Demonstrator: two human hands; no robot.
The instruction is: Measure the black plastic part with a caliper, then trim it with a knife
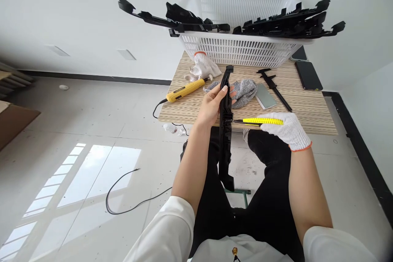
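Note:
My bare left hand [212, 104] grips a long black plastic trim part [225, 139] near its upper end, thumb on top. The part stands lengthwise in front of me, its lower end hanging past the table edge over my lap. In my right hand [285, 129], which wears a white knit glove with an orange cuff, is a pair of yellow ribbed tweezers [262, 121]. Their dark tip points left at the middle of the black part, very close to it; whether it touches I cannot tell. A grey cloth [245, 93] lies behind my left fingers.
A white basket [239, 47] at the back holds several black parts [285, 24] that jut out sideways. On the table [190, 108] lie a yellow corded tool [186, 90], a white glove [204, 66], calipers [274, 88], a grey-green pad [265, 96] and a black phone [308, 75]. A cable [123, 212] crosses the floor.

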